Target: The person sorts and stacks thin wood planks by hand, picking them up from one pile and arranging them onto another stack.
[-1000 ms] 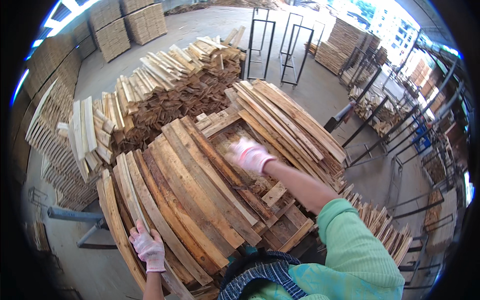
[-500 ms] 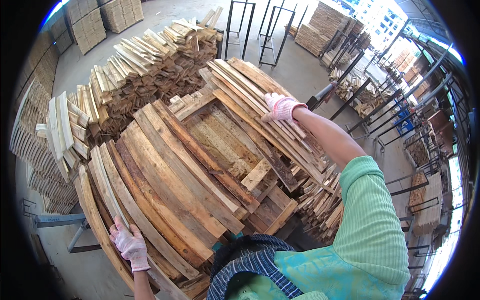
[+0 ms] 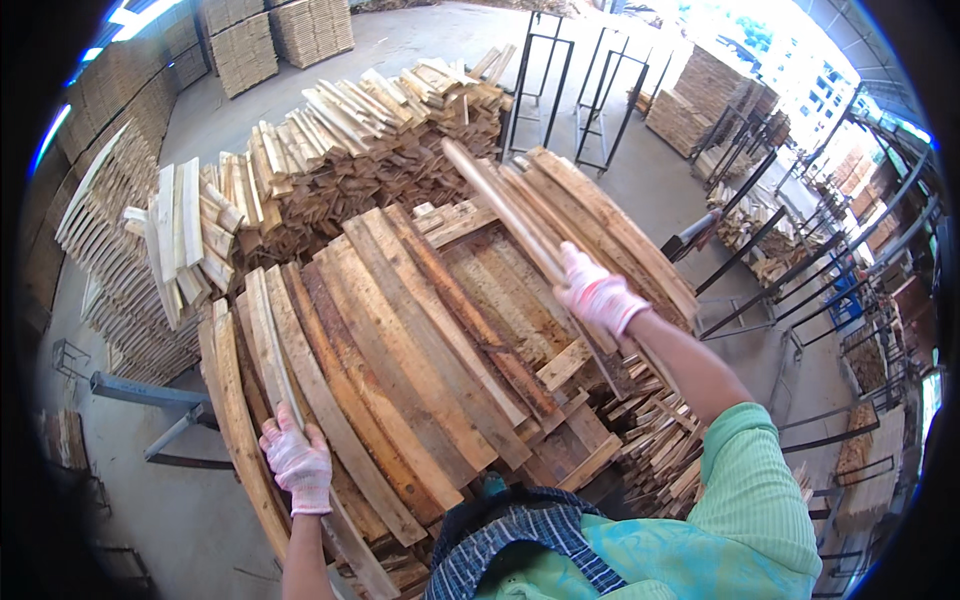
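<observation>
Right grip (image 3: 598,295) clasping plank (image 3: 505,212), long axis slanting, far end upper left, left grip (image 3: 300,468) clasping narrow board (image 3: 265,325)

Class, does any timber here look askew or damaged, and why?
The loose sticks at lower right lie jumbled at crossing angles. A middle plank has a ragged, dark edge, unlike the paler plank to its left.

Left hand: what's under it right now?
Under the left hand runs a long, pale plank, visible above and below it. The stretch directly beneath is covered, as is whatever lies under the plank there.
</observation>
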The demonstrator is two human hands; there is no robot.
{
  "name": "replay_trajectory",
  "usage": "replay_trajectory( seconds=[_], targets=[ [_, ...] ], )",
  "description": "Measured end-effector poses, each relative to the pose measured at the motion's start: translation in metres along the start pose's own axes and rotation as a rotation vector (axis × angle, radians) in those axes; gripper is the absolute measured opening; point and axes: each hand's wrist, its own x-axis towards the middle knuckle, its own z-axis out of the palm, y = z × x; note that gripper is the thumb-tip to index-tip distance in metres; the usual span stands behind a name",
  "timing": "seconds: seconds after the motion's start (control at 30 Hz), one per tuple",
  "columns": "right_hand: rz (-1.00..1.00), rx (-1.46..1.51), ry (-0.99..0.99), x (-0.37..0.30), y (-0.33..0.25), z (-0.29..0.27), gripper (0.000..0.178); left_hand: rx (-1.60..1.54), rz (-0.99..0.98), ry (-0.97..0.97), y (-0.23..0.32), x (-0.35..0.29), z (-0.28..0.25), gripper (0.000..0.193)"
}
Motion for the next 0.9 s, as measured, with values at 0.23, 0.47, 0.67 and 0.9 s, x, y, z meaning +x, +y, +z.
replay_trajectory(
  seconds=[0.23,0.47,0.67,0.9],
  targets=[
    [-0.101,-0.210,-0.109,-0.015,-0.021,0.065,0.063,-0.021,0.010,0.017,-0.002,-0.001,0.000,0.056],
    [-0.061,0.186,-0.010,0.041,-0.054,0.096,0.042,-0.017,0.037,-0.009,0.003,0.000,0.005,0.058],
    [-0.054,0.018,0.169,0.025,-0.079,0.097,0.043,0.003,0.057,-0.054,0.000,0.001,0.004,0.061],
    [-0.188,0.355,0.147,0.073,-0.018,0.126,0.069,0.044,0.029,-0.081,0.000,0.004,0.000,0.060]
  ],
)
